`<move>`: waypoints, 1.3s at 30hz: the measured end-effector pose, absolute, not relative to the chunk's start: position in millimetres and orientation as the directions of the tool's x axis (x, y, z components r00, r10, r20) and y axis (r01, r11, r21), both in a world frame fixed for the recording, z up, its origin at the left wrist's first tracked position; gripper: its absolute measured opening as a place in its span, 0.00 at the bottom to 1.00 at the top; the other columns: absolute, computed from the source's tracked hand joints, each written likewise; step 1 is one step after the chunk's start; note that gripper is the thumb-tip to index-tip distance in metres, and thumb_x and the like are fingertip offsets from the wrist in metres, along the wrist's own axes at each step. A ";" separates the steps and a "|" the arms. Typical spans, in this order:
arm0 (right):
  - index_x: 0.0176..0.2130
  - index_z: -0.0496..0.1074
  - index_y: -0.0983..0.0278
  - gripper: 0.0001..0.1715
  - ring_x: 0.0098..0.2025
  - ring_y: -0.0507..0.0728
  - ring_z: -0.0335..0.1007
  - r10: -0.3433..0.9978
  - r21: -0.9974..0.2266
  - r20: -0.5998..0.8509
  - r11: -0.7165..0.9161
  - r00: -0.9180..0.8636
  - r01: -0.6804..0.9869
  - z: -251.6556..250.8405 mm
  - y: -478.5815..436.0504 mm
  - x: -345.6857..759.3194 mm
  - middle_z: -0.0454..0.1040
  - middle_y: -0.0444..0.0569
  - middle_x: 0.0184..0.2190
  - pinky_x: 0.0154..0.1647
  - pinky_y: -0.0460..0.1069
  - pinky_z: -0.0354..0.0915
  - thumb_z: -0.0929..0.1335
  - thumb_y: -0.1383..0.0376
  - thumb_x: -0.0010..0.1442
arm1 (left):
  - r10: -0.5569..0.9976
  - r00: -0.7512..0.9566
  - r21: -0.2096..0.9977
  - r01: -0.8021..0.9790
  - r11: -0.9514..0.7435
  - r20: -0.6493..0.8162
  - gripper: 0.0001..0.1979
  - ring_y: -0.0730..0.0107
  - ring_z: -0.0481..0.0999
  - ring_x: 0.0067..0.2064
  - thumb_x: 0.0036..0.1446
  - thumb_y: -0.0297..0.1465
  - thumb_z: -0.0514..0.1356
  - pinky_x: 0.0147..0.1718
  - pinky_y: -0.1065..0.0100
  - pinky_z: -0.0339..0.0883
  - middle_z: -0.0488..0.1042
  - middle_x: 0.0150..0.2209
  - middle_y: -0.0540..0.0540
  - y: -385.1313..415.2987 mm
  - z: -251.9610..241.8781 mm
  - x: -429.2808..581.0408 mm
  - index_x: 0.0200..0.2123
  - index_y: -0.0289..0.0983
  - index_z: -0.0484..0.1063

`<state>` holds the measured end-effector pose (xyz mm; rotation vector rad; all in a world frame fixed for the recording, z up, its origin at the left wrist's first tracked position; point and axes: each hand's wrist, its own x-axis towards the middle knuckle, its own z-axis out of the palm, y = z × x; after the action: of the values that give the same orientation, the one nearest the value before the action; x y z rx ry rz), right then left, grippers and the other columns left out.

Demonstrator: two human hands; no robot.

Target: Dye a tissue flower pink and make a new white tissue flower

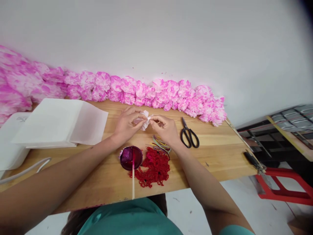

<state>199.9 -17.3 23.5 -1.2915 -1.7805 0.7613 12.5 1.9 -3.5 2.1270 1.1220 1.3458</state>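
Observation:
Above the middle of the wooden table, my left hand (129,122) and my right hand (166,128) meet at a small crumpled piece of pale pinkish-white paper (145,122). The left fingers are closed on its left side. On its right end the right thumb and fingers pinch a narrow, gathered part. Just below my right hand lie several coloured strings (160,143). Nearer to me is a tangle of red yarn (157,168), beside a round dish of dark magenta liquid (127,158). A thin stick (133,182) with a pink-stained end rests in the dish.
Pink-and-white paper flowers (158,93) line the wall along the back of the table (210,156). White paper sheets (56,122) lie at left over a white object with a cable (26,169). Black scissors (188,133) lie at right. A red stool (286,186) stands beyond the table.

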 end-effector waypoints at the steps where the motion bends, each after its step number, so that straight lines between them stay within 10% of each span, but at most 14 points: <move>1: 0.37 0.80 0.61 0.11 0.35 0.54 0.75 0.955 -0.826 0.249 0.298 -0.164 0.478 22.2 -17.1 199.7 0.83 0.46 0.36 0.37 0.48 0.68 0.68 0.60 0.60 | 0.790 0.219 0.672 0.426 -0.605 0.573 0.02 0.60 0.75 0.46 0.60 0.31 0.65 0.48 0.57 0.66 0.79 0.43 0.46 1.9 -3.5 12.9 0.35 0.41 0.80; 39: 0.34 0.78 0.62 0.16 0.28 0.51 0.71 0.991 -0.973 0.063 0.087 -0.118 0.214 14.6 -10.8 199.8 0.78 0.44 0.27 0.29 0.47 0.71 0.73 0.53 0.53 | 0.838 0.217 0.755 0.363 -0.545 0.501 0.03 0.64 0.74 0.41 0.57 0.25 0.62 0.45 0.62 0.66 0.77 0.36 0.47 1.1 -0.2 15.0 0.32 0.38 0.74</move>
<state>199.8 -10.8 14.6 -1.2572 -1.4896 1.1207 15.0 1.1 -0.2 2.0129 1.1067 1.2959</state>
